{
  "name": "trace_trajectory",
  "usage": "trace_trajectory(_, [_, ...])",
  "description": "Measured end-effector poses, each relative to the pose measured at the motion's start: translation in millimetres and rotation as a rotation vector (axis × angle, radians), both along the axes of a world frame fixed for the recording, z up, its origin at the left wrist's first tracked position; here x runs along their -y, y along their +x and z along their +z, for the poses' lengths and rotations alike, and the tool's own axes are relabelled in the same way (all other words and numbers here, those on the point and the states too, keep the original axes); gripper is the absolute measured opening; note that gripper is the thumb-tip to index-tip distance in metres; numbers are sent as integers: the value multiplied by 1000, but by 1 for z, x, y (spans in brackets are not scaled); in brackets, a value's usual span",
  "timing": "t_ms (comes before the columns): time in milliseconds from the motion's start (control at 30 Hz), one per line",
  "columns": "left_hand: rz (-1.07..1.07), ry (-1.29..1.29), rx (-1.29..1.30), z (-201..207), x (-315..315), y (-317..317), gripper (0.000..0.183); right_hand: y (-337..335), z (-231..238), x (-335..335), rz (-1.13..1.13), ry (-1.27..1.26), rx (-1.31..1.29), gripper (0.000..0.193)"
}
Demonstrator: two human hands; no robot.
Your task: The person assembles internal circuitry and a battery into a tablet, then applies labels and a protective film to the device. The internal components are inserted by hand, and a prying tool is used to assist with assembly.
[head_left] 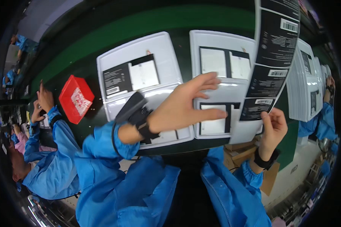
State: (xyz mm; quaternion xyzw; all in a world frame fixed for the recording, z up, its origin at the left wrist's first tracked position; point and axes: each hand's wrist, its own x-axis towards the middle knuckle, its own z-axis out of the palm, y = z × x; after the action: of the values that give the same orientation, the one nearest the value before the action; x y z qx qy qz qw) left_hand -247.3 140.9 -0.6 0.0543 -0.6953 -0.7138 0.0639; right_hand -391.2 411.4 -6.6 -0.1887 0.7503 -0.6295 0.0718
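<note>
A long strip of black labels with white print and barcodes (268, 73) hangs down from the upper right. Near its lower end, my right hand (273, 128) pinches the strip's edge between thumb and fingers. My left hand (187, 105) reaches over the middle tray with its fingers stretched and apart, and nothing shows in it. Beneath it lies a white plastic tray (225, 84) whose compartments hold flat black-and-white pieces (213, 63). Another white tray (163, 45) sits to its left, with a black-labelled flat piece (116, 80) in it; my left forearm partly covers its lower part.
A red bin (70, 92) with white scraps stands left of the trays. Stacked white trays (294, 94) rise at the right. Cardboard boxes (240, 153) are below the table edge. A co-worker in a blue sleeve (62, 132) works at far left; another person's sleeve (326, 123) shows at right.
</note>
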Motion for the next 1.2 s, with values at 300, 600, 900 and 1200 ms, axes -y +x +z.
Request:
trace_trajectory(300, [-388, 517, 87, -33, -103, -75, 48, 31, -21, -77, 137, 411, 1, 26])
trace_trajectory(600, [-263, 733, 184, -37, -120, -71, 31, 26, 2, -49, -49, 467, -529, 24])
trace_trajectory(900, [-265, 768, 254, -42, -114, -69, 39, 27, 1, -42, -42, 454, -420, 17])
trace_trajectory(1200, [-211, 536, 144, -41, -111, -71, 35, 23, 12, -52, 43, 439, -546, 14])
